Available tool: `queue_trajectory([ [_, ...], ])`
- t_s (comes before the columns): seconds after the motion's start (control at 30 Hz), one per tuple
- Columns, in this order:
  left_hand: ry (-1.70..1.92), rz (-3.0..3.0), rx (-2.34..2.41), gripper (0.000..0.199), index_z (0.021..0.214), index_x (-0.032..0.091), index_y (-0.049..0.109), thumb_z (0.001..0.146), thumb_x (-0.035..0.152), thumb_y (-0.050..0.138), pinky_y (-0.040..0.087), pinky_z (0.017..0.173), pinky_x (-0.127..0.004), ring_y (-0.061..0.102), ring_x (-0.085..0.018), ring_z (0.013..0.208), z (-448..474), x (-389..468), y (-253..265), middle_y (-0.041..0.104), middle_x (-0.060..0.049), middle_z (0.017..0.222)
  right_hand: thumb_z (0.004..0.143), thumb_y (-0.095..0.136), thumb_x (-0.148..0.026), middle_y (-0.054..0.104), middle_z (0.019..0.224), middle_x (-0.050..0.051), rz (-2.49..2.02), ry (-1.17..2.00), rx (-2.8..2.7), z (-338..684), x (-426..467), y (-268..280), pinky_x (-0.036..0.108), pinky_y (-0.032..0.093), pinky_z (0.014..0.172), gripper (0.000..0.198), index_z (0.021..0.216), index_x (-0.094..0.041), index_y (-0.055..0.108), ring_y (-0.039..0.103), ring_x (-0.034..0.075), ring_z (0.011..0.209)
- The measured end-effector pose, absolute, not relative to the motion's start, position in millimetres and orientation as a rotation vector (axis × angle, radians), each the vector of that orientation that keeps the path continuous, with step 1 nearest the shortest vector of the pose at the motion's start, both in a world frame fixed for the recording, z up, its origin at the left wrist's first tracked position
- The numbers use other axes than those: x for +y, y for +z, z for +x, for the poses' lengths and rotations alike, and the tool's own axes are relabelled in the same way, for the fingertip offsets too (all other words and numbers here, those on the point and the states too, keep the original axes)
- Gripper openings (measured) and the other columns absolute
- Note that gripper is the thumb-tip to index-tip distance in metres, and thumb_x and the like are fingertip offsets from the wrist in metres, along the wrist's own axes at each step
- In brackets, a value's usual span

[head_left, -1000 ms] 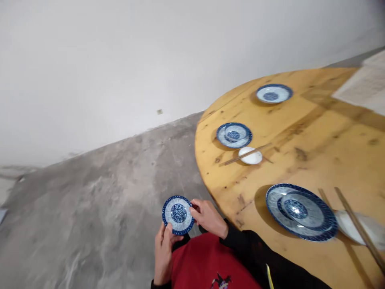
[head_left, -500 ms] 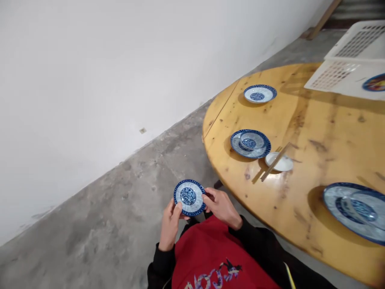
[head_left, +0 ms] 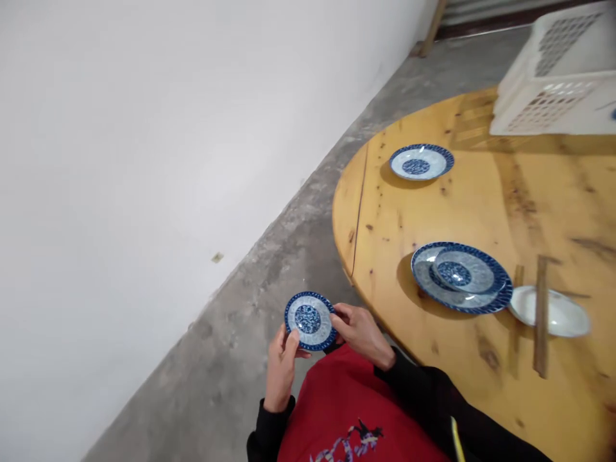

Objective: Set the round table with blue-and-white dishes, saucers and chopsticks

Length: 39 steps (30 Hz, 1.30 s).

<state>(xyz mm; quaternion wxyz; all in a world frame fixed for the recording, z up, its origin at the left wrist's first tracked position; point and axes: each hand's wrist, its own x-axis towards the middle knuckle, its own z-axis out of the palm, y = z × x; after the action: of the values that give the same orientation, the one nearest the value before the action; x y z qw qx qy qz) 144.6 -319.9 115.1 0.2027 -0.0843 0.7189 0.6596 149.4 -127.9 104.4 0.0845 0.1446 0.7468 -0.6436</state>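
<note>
Both hands grip a small blue-and-white patterned plate (head_left: 310, 321), held up over the floor just left of the table edge. My left hand (head_left: 282, 369) has its thumb on the plate's lower left rim, with the fingers underneath. At the right rim, my right hand (head_left: 360, 333) pinches the plate between thumb and fingers. Closest on the table is a larger blue-rimmed plate (head_left: 426, 282) with a smaller blue-and-white dish (head_left: 469, 273) in it. Against its right side lies a white dish (head_left: 568, 314) with wooden chopsticks (head_left: 541, 321) resting across it.
A round-ended wooden table (head_left: 385, 269) fills the right side. Another blue-rimmed plate (head_left: 421, 162) lies farther back on it, and a white plastic basket (head_left: 553, 102) stands at the far right. A white wall (head_left: 144, 160) and grey concrete floor (head_left: 216, 378) lie to the left.
My view has turned and moved nearer along the table, so the plates look larger and the nearest earlier plate has left view. Both hands keep hold of the small plate.
</note>
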Motion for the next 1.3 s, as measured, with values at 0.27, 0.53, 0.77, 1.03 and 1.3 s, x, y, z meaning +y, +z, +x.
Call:
queue_trajectory([
  [0.27, 1.65, -0.162, 2.036, 0.048, 0.101, 0.017, 0.066, 0.084, 0.061, 0.063, 0.058, 0.074, -0.033, 0.067, -0.024, 0.088, -33.0, -307.0, 125.1, 0.07, -0.01, 0.105, 0.08, 0.054, -0.032, 0.063, 0.059, 0.001, 0.525, -1.968, 2.473, 0.9, -106.5, 125.7, 0.024, 0.032, 0.047, 0.019, 0.077, -0.018, 0.066, 0.053, 0.014, 0.051],
  [0.53, 1.417, 0.217, 1.807, 0.045, 0.113, 0.018, 0.066, 0.091, 0.055, 0.056, 0.058, 0.074, -0.032, 0.067, -0.022, 0.091, -169.8, -229.2, 116.8, 0.07, -0.01, 0.11, 0.082, 0.049, -0.036, 0.054, 0.053, -0.001, 1.122, -2.072, 2.421, -65.2, -64.6, 103.6, 0.025, 0.036, 0.047, 0.021, 0.067, -0.021, 0.054, 0.053, 0.014, 0.047],
  [0.77, 1.141, 0.668, 1.611, 0.046, 0.113, 0.015, 0.065, 0.092, 0.054, 0.055, 0.056, 0.071, -0.027, 0.062, -0.017, 0.082, -303.1, -145.3, 124.3, 0.069, -0.007, 0.098, 0.08, 0.049, -0.041, 0.055, 0.05, -0.002, 1.742, -2.148, 2.297, -141.2, -38.8, 102.9, 0.027, 0.041, 0.047, 0.025, 0.062, -0.023, 0.049, 0.056, 0.016, 0.045],
  [1.03, 0.883, 0.999, 1.329, 0.044, 0.107, 0.015, 0.066, 0.092, 0.054, 0.054, 0.055, 0.068, -0.026, 0.059, -0.016, 0.076, -397.0, -34.7, 135.5, 0.064, -0.004, 0.088, 0.074, 0.057, -0.049, 0.063, 0.057, 0.001, 2.38, -2.308, 1.87, -203.3, -7.4, 113.1, 0.03, 0.049, 0.047, 0.03, 0.069, -0.02, 0.06, 0.062, 0.019, 0.046],
  [1.3, 0.783, 1.236, 1.288, 0.037, 0.079, 0.016, 0.058, 0.092, 0.051, 0.052, 0.055, 0.07, -0.026, 0.057, -0.013, 0.071, -401.0, 96.8, 118.0, 0.057, 0.0, 0.076, 0.073, 0.058, -0.039, 0.064, 0.053, 0.001, 2.746, -2.186, 1.864, -204.8, 86.8, 103.2, 0.028, 0.052, 0.05, 0.023, 0.067, -0.018, 0.063, 0.063, 0.019, 0.048],
])
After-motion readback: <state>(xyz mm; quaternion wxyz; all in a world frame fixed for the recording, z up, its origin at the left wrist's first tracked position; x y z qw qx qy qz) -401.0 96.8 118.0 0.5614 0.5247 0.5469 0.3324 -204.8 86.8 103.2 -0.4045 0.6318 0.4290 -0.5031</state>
